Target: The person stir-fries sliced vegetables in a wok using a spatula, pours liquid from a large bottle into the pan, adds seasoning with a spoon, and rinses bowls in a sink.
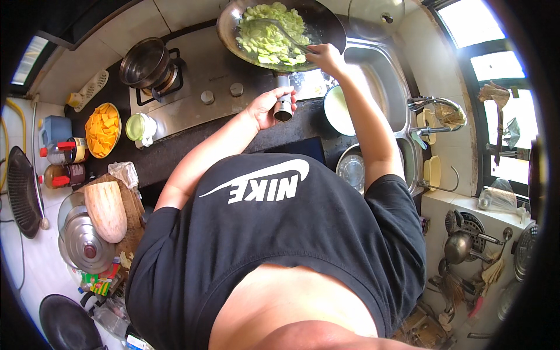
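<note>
Gripping is pretty clear on both sides: left hand (pixel 269 106) is wrapped around the wok's short metal handle (pixel 283 105), fingers closed on it, and right hand (pixel 324 56) is clamped on the end of a spatula (pixel 280 32) that reaches into the wok (pixel 326 23). The wok sits on the stove (pixel 204 87) at the top of the view, loaded with pale green vegetable slices (pixel 271 32). My guess is that pan is heavy and front-loaded with all that food, so the stubby handle needs a full fist, and it's bare metal so probably hot. The slices look soft and wet, likely slippery, so I'd push them gently with the spatula's flat edge. A smaller pot (pixel 144 63) sits on the left burner, and a bowl of orange chunks (pixel 102 129) is further left on the counter.
</note>
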`<action>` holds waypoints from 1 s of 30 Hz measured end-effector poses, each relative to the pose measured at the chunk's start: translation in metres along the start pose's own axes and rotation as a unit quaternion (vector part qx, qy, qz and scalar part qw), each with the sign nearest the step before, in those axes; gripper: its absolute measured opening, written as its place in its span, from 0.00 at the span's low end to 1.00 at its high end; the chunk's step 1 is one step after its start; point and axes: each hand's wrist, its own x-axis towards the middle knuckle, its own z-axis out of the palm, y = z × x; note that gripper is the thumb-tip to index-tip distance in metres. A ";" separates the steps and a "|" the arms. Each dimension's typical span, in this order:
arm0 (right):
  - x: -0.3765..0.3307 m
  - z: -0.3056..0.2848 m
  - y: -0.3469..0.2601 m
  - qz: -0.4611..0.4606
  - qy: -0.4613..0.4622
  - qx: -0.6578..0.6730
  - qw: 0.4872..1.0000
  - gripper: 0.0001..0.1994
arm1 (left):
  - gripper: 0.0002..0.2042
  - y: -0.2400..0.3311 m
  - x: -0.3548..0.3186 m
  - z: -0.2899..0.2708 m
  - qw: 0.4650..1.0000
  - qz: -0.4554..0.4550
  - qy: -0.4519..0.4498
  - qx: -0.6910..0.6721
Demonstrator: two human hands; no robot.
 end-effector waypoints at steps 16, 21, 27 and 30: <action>-0.063 -0.095 0.017 -0.047 -0.103 -0.133 0.985 0.14 | 0.07 0.000 0.000 0.000 1.000 -0.006 -0.013 -0.006; -0.025 -0.019 0.030 -0.013 0.005 -0.018 1.000 0.18 | 0.10 0.001 0.003 -0.003 1.000 -0.002 -0.009 0.013; 0.010 -0.019 0.003 -0.019 0.009 -0.033 0.999 0.18 | 0.08 0.001 -0.004 0.000 1.000 0.016 0.013 0.018; 0.024 -0.027 0.007 -0.051 0.012 -0.019 0.998 0.19 | 0.10 0.001 -0.003 -0.002 1.000 0.004 0.003 0.017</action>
